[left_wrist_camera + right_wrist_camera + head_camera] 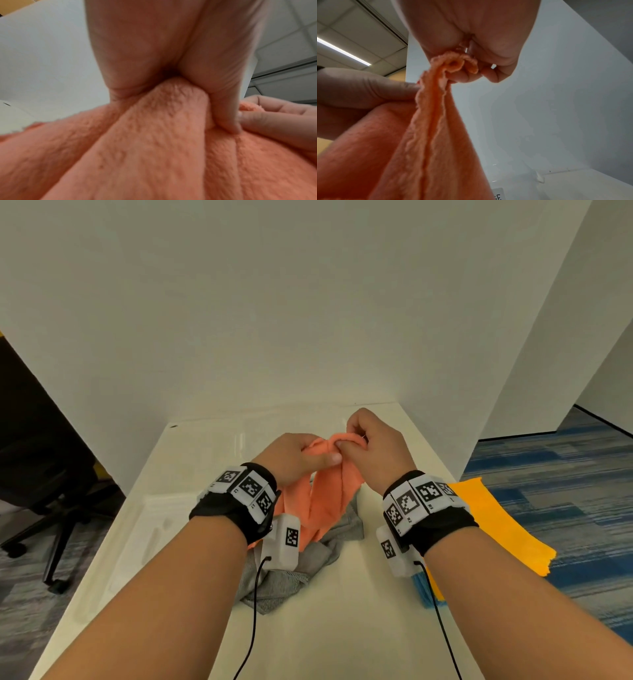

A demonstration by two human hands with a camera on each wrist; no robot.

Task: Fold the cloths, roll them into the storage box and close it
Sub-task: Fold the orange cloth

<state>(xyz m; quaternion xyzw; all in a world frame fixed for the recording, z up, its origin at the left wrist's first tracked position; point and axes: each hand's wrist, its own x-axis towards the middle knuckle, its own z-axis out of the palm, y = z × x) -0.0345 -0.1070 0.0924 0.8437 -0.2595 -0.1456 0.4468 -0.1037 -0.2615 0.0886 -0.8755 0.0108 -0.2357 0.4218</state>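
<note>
On the white surface [342, 628], boxed in by pale walls, a crumpled grey cloth [291, 580] lies under the fuzzy orange cloth [325, 494] I've lifted. My left hand [291, 455] and right hand [373, 440] pinch its top edge nearly touching, so it hangs lengthwise straight down toward me; folding, I judge, means drawing both hands apart.

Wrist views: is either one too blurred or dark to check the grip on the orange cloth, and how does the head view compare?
Left wrist: evenly lit, palm soft, orange cloth pile readable under the left hand. Right wrist: soft throughout, ceiling light strip glaring, yet the right hand visibly pinches the hem. Head: sharpest, wide-angle bending at the edges.
</note>
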